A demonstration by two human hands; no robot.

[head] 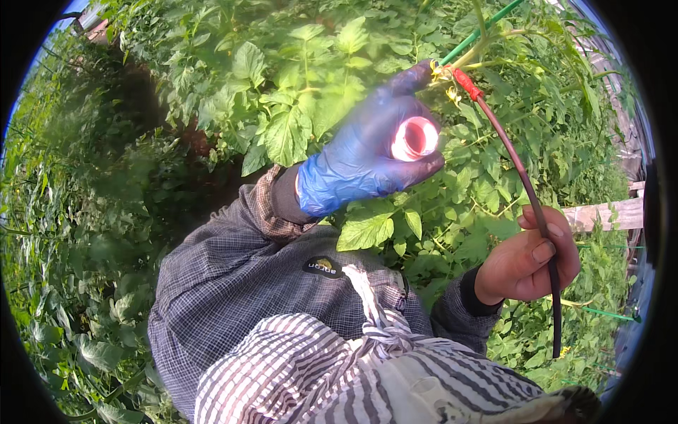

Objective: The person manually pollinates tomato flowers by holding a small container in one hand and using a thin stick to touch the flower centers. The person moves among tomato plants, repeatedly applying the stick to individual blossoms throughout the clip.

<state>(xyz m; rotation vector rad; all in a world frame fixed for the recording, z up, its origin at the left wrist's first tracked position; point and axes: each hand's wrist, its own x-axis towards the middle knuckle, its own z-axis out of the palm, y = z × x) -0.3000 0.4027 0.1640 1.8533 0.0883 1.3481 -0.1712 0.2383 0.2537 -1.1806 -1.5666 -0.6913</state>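
My left hand, in a thin blue glove, grips a small open-mouthed container with a pinkish-white inside. Its mouth faces up toward me; what it holds is unclear. One gloved fingertip reaches the small yellow flowers on a tomato plant's stem, and I cannot tell whether it pinches them. Bare, my right hand holds a thin dark rod between thumb and fingers. Red wrapping covers the rod's far end, which is at the flowers, touching or very close.
A green stake or cord runs beside the stem. Dense tomato foliage surrounds both hands. Wooden boards stand at the right. Below are my checked garment and a striped cloth knotted in front.
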